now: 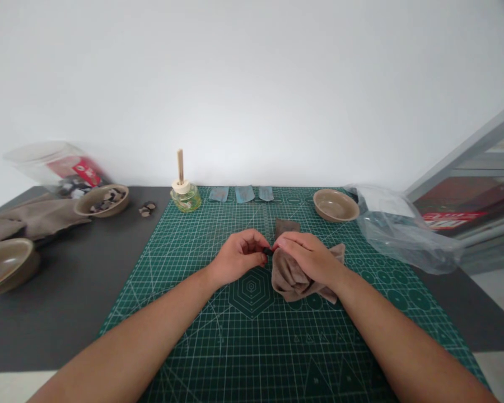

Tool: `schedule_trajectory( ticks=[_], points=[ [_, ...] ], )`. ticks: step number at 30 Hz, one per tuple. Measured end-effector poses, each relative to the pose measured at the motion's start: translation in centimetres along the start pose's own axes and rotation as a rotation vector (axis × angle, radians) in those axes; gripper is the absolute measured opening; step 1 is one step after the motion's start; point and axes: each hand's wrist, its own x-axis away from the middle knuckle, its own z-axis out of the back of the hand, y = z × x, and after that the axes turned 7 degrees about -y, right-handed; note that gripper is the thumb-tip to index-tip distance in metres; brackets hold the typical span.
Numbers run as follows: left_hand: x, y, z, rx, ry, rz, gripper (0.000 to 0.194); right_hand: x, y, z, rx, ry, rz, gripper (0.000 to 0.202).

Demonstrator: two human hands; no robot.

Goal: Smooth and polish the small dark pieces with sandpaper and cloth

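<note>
Pinching a black piece [267,252], the left hand [237,258] is well within mat edges [136,266].

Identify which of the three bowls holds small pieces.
The back-left bowl, with pale and dark pieces in it; the front-left bowl and the right-hand bowl show none.

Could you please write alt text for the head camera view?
Left hand pinches a small black object while right hand holds a crumpled brown cloth against it, above a green gridded mat. Behind are a reed diffuser and a bowl.
</note>
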Motion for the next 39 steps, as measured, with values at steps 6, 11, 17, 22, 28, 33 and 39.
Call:
schedule_trajectory(
  ticks=[6, 11, 17, 22, 28, 33, 39],
  points=[
    [0.04, 0.10, -0.11, -0.045, 0.020, -0.004, 0.021, 0.17, -0.42, 0.18, -0.005, -0.013, 0.010, 0.020],
    [0.05, 0.12, -0.21, -0.052, -0.001, -0.002, 0.020, 0.20, -0.60, -0.01, 0.057, 0.018, -0.005, 0.010],
    [0.02, 0.07, -0.30, -0.052, -0.021, -0.001, 0.019, 0.29, -0.66, -0.08, 0.060, 0.031, 0.015, 0.006],
    [-0.09, 0.00, -0.44, -0.114, -0.017, 0.002, 0.015, 0.30, -0.58, -0.25, 0.073, -0.016, 0.025, 0.004],
    [-0.14, -0.60, -0.33, -0.290, -0.001, -0.044, 0.010, 0.03, -0.34, -0.55, 0.097, -0.029, 0.001, 0.009],
    [0.19, -0.59, -0.43, -0.467, -0.033, -0.061, 0.004, -0.02, -0.23, -0.68, 0.094, -0.044, -0.034, 0.014],
    [0.29, -0.56, -0.39, -0.533, -0.031, -0.061, 0.004, -0.02, -0.30, -0.56, 0.027, -0.078, -0.052, 0.009]
  ],
)
